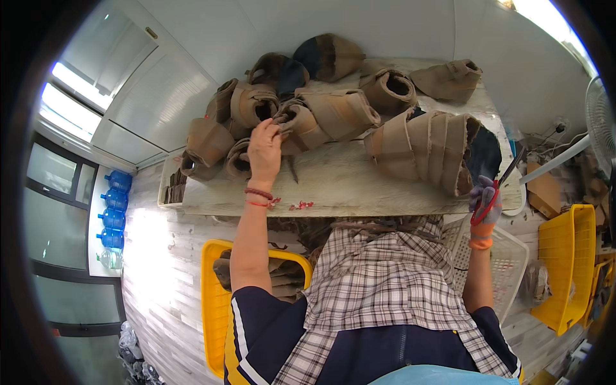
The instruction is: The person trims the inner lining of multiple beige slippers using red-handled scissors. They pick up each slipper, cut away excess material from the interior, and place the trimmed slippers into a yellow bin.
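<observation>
My bare left hand (264, 151), with red bracelets on its wrist, reaches over the table to the middle of the pile. Its fingers are closed on the near edge of a rolled brown piece (305, 128) of thick, suede-like material. At the table's right end, my right hand (485, 199) wears a grey and orange glove. It grips scissors (493, 206) with red handles, their dark blades pointing up and away. Just left of the scissors lies a nested stack of brown pieces (420, 151), its wide dark end facing right.
More brown rolls (388, 90) crowd the back and left of the pale table (359, 192). Small red bits (301, 206) lie near its front edge. Below stand a yellow crate (212, 301) and a white basket (513, 256). Another yellow crate (564, 269) and a fan (600, 122) are on the right.
</observation>
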{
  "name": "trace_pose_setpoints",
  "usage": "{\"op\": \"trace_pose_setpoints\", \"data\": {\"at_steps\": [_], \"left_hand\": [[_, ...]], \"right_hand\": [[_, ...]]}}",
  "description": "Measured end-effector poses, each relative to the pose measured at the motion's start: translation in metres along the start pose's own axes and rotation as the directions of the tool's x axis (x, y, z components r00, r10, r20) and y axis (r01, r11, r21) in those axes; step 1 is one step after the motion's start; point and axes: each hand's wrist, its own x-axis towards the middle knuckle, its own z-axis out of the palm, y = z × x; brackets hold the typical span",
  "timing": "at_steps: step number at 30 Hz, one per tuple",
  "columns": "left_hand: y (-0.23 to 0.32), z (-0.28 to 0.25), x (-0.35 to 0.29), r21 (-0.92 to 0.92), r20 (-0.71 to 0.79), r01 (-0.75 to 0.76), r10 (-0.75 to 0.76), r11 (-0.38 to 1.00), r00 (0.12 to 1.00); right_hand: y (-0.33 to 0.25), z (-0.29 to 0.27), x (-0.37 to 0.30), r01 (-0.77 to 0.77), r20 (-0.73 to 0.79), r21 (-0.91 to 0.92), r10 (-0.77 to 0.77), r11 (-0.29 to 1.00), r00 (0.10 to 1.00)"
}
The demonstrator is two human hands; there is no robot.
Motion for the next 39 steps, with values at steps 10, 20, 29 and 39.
{"op": "trace_pose_setpoints", "data": {"at_steps": [10,20,29,39], "left_hand": [[0.132,-0.054,-0.09,-0.1,-0.258,-0.286,0.253,0.953,0.933],[0.08,-0.034,-0.155,-0.452,0.404,0.569,-0.411,0.687,0.817],[0.159,-0.021,-0.113,-0.541,0.532,0.658,-0.393,0.523,0.75],[0.102,-0.04,-0.146,-0.666,0.712,0.663,-0.555,-0.341,0.43]], "right_hand": [[-0.037,0.147,-0.069,-0.531,0.508,0.104,0.414,0.841,0.755],[0.003,0.113,-0.043,-0.456,0.587,0.348,0.189,0.819,0.787],[-0.014,0.128,-0.059,-0.421,0.471,0.204,0.289,0.884,0.834],[-0.04,0.129,-0.056,-0.275,0.643,-0.139,0.297,0.952,0.705]]}}
